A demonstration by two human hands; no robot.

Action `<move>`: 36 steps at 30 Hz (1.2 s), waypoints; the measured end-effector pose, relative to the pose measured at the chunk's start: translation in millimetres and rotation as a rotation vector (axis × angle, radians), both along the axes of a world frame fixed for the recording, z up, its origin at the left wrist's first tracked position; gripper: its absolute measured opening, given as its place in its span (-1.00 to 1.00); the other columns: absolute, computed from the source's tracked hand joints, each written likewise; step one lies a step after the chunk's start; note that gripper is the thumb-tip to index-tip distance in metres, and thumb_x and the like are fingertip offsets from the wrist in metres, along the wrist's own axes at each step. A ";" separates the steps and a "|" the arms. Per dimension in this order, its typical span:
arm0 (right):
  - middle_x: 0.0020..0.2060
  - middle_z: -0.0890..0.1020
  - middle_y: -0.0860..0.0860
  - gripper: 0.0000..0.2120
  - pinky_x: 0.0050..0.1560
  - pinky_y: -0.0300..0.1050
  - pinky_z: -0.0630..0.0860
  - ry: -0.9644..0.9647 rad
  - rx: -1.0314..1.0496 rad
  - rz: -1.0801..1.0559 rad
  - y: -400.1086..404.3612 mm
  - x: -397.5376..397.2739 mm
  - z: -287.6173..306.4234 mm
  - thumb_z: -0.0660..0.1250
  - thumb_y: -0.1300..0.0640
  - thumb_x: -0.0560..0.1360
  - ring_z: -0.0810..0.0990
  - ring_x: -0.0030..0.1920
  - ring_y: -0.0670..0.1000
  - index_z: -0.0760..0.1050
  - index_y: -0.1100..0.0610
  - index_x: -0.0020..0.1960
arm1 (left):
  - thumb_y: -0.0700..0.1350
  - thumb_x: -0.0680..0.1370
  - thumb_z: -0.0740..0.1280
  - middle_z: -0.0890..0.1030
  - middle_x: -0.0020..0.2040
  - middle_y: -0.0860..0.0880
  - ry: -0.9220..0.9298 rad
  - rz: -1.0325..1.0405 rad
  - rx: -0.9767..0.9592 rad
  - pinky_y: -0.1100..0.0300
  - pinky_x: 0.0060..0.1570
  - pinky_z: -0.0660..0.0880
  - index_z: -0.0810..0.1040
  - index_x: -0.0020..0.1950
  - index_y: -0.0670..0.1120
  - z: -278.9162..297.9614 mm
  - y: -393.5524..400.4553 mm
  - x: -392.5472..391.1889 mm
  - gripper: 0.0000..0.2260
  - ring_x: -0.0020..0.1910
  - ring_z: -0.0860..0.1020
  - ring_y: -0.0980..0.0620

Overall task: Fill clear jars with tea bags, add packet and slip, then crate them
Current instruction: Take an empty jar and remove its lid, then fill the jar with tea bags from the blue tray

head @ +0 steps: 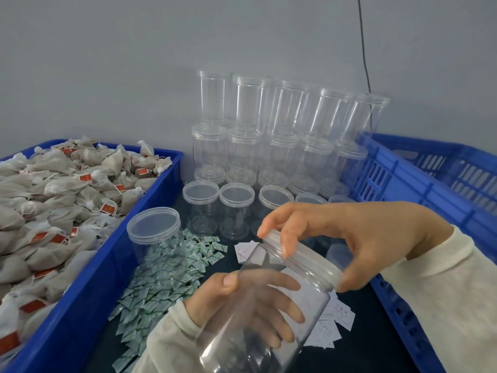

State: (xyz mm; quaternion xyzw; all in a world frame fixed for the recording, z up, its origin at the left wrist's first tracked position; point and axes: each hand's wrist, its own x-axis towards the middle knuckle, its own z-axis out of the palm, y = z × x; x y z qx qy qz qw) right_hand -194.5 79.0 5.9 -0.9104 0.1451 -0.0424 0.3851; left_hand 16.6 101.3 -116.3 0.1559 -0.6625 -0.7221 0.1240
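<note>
Both hands are on one clear jar, held tilted above the tabletop in the head view, its mouth up and to the right. Her or his left hand wraps the jar's body, thumb on the near side and fingers seen through the plastic on the far side. That person's right hand curls over the jar's lid, fingertips and thumb pinching its rim. The jar looks empty, so I judge this to be the opening step: getting the lid off before any filling. The next move likely calls for a twist or lift of the lid with the body held steady, then a reach left for tea bags.

Tea bags with red tags are heaped in a blue bin on the left. Between the bin and the held jar lies a spread of small green-and-white packets, with a lidded empty jar standing on them. White paper slips are scattered under and behind the held jar. Stacked empty jars rise in rows against the wall at the back. A blue slatted crate sits on the right; what it holds is out of sight.

The tabletop is dark. A plain grey wall stands behind, with a thin black cable hanging down it.
</note>
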 end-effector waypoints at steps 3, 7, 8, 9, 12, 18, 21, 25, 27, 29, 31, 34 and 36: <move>0.36 0.30 -0.10 -0.28 0.34 0.19 0.40 -0.014 0.011 -0.085 0.1 -7.6 -8.0 0.47 0.48 0.13 0.37 0.39 0.03 0.40 -0.03 0.17 | 0.41 0.22 0.43 0.59 0.08 -0.28 0.237 -0.051 0.255 0.09 -0.10 0.58 0.36 0.32 -0.31 -9.4 -14.5 -12.8 -0.02 -0.10 0.62 -0.10; 0.38 0.27 0.10 -0.23 0.33 -0.07 0.39 -0.233 0.057 -0.092 2.5 -25.2 -3.2 0.43 0.58 0.18 0.30 0.41 0.15 0.37 -0.03 0.22 | 0.39 0.44 0.19 0.58 0.08 -0.27 0.345 -0.163 0.387 0.11 -0.12 0.62 0.25 0.37 -0.36 -24.8 -11.6 -5.7 -0.12 -0.07 0.66 -0.11; 0.39 0.28 0.08 -0.23 0.36 0.03 0.36 -0.331 0.054 -0.137 3.1 -33.3 0.0 0.43 0.53 0.20 0.27 0.43 0.20 0.38 -0.06 0.25 | 0.38 0.46 0.18 0.57 0.10 -0.28 0.372 -0.136 0.390 0.10 -0.09 0.61 0.24 0.39 -0.36 -27.1 -12.4 -3.5 -0.14 -0.04 0.65 -0.12; 0.38 0.30 0.07 -0.23 0.35 0.13 0.37 -0.420 0.056 -0.212 2.6 -43.3 2.6 0.45 0.49 0.20 0.27 0.44 0.24 0.37 -0.08 0.26 | 0.34 0.48 0.22 0.55 0.13 -0.29 0.394 -0.086 0.374 0.09 -0.05 0.60 0.24 0.40 -0.34 -29.8 -12.4 -1.3 -0.18 -0.01 0.63 -0.14; 0.28 0.38 0.04 -0.21 0.15 0.09 0.54 -0.667 0.025 -0.631 -6.2 -66.7 -4.7 0.52 0.38 0.13 0.44 0.36 0.17 0.33 -0.15 0.18 | 0.11 0.45 0.43 0.52 0.17 -0.25 0.387 0.163 0.227 0.00 0.06 0.55 0.38 0.39 -0.22 -32.9 -11.5 -7.9 -0.36 0.06 0.60 -0.18; 0.13 0.45 0.00 -0.32 -0.09 -0.45 0.42 -0.573 -0.180 -1.510 -19.2 -82.6 -93.6 0.57 -0.04 0.17 0.50 0.07 -0.15 0.20 -0.03 0.09 | 0.22 0.29 0.53 0.58 0.22 -0.13 0.363 0.635 -0.106 0.04 0.14 0.53 0.30 0.37 -0.19 -41.9 -9.7 -12.7 -0.16 0.18 0.57 -0.15; 0.07 0.45 0.02 -0.32 -0.08 -0.20 0.39 -0.380 -0.191 -1.803 -18.2 -81.4 -152.9 0.62 -0.06 0.20 0.49 0.07 0.05 0.26 0.07 0.10 | 0.19 0.26 0.57 0.52 0.32 -0.01 0.406 0.756 -0.210 0.23 0.22 0.45 0.25 0.41 -0.04 -44.3 -6.9 -15.7 -0.15 0.32 0.49 -0.04; 0.04 0.46 0.10 -0.37 -0.03 0.01 0.45 -0.010 -0.278 -1.913 -14.6 -83.5 -192.2 0.54 -0.23 0.23 0.43 0.10 0.15 0.29 0.09 0.01 | 0.21 0.18 0.60 0.51 0.30 0.07 0.415 0.877 -0.263 0.27 0.24 0.42 0.21 0.42 -0.01 -46.7 -4.8 -17.4 -0.05 0.34 0.47 0.04; 0.08 0.49 0.14 -0.36 0.06 0.06 0.48 0.144 -0.307 -1.936 -15.1 -85.9 -198.7 0.49 -0.30 0.25 0.44 0.14 0.19 0.27 0.08 0.01 | 0.23 0.18 0.59 0.51 0.30 0.09 0.408 0.912 -0.294 0.32 0.21 0.43 0.21 0.43 -0.02 -46.6 -4.1 -16.7 -0.04 0.33 0.48 0.05; 0.15 0.48 0.14 -0.32 0.13 0.07 0.44 0.261 -0.297 -1.953 -17.1 -90.3 -203.3 0.43 -0.36 0.28 0.43 0.18 0.19 0.29 0.09 0.10 | 0.24 0.19 0.58 0.51 0.31 0.06 0.407 0.931 -0.316 0.33 0.20 0.42 0.20 0.44 -0.03 -45.5 -2.8 -16.3 -0.04 0.32 0.48 0.05; 0.24 0.44 0.15 -0.25 0.19 0.08 0.40 0.370 -0.256 -1.933 -19.1 -94.5 -205.0 0.39 -0.36 0.33 0.39 0.24 0.20 0.27 0.13 0.26 | 0.24 0.19 0.58 0.50 0.31 0.03 0.403 0.943 -0.321 0.32 0.21 0.42 0.20 0.44 -0.04 -44.8 -1.9 -16.7 -0.04 0.32 0.48 0.03; 0.42 0.30 0.18 -0.15 0.35 0.12 0.31 0.557 -0.237 -1.873 -16.7 -89.8 -196.2 0.33 -0.35 0.38 0.27 0.37 0.21 0.18 0.16 0.44 | 0.25 0.19 0.58 0.50 0.32 0.02 0.398 0.957 -0.352 0.29 0.23 0.42 0.21 0.44 -0.03 -45.2 -1.9 -17.2 -0.04 0.33 0.48 0.02; 0.53 0.02 0.16 -0.07 0.46 0.15 0.15 0.683 -0.320 -1.778 -9.4 -76.2 -186.3 0.31 -0.39 0.38 0.05 0.50 0.22 0.06 0.08 0.53 | 0.27 0.19 0.57 0.49 0.32 0.01 0.388 0.977 -0.379 0.22 0.25 0.43 0.21 0.43 0.00 -46.0 -1.9 -17.0 -0.05 0.33 0.47 -0.01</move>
